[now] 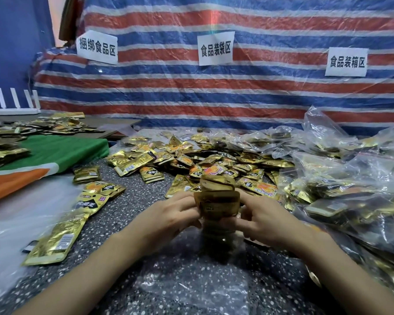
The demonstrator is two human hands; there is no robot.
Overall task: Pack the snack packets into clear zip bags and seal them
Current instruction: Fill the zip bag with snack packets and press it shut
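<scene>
At the far left edge a green and orange cloth is cut off by the frame, with a sheet of clear plastic below it. A long gold packet lies beside them on the speckled table. A bare strip of table runs between that packet and the left forearm, and it is the widest open room in view. The left hand curls its fingers round the left side of a stack of snack packets held upright at the centre. The stack's lower part shows only dimly through a crumpled clear zip bag, whose mouth is hard to make out. The right hand grips the stack's right side, its fingertips hidden behind the packets. Just behind the hands a heap of loose packets crowds the table. Filled bags pile up to the right edge, touching the right forearm and cut off by the frame.
</scene>
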